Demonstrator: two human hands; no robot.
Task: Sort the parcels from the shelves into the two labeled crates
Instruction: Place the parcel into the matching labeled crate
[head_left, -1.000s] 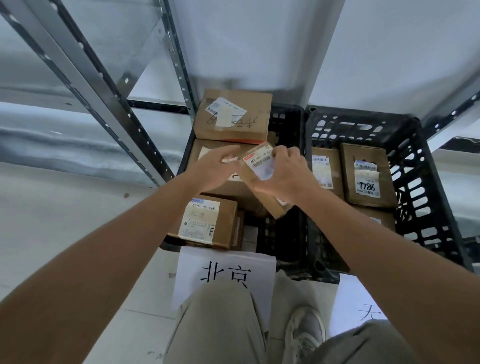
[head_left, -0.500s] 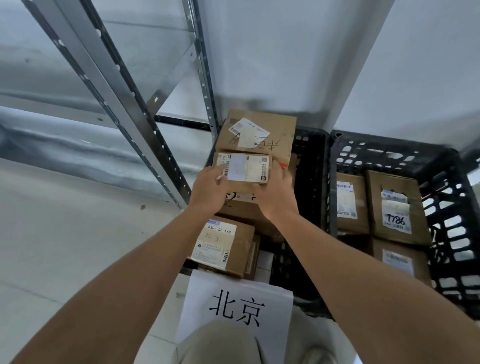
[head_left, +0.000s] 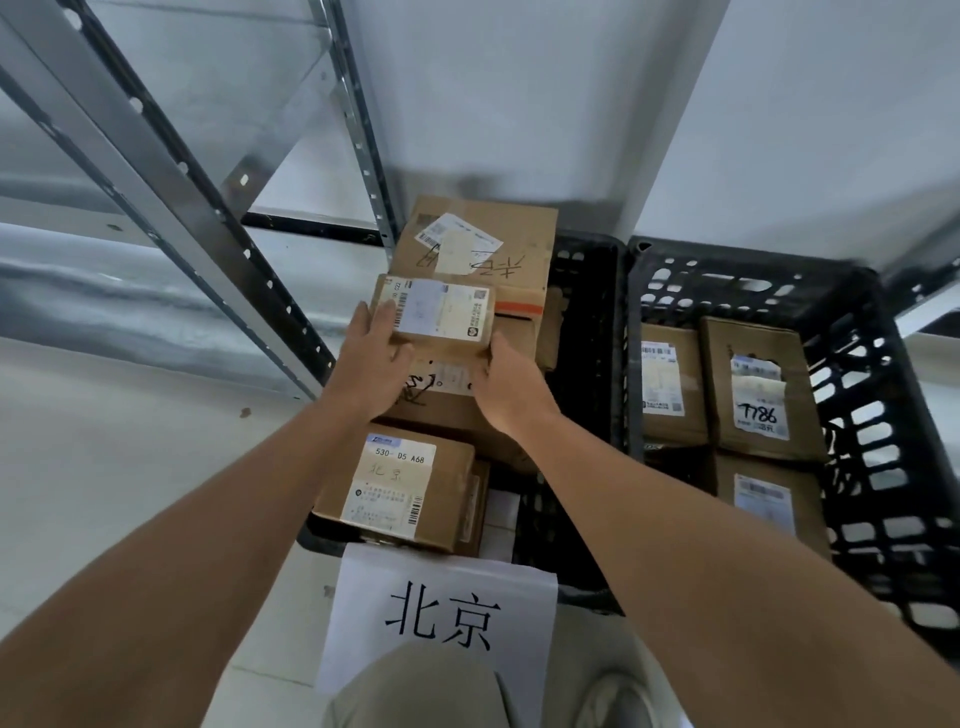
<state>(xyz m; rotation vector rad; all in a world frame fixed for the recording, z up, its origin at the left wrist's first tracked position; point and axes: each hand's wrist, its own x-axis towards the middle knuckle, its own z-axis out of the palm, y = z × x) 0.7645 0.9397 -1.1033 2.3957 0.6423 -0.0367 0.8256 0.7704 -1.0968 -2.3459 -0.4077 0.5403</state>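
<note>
Left hand (head_left: 375, 349): fingers curled over left end of small parcel (head_left: 435, 318), thumb on label. Right hand (head_left: 505, 385): gripping near right corner from below, fingers mostly hidden. Parcel directly ahead of both hands, equally near; long axis left to right, label up. Resting on stacked boxes in left crate (head_left: 582, 364), above sign (head_left: 441, 618) reading 北京. Right crate (head_left: 857, 353) just beside, partly filled. Likely step: release.

Soft, even indoor light; wide-angle view, slightly soft.
Shelf posts (head_left: 156, 171) bow with lens distortion and carry pale glare. A dim shadow sits on the wall (head_left: 519, 104) above the boxes. The right crate (head_left: 883, 395) smears at its far corner; label print blurs.
</note>
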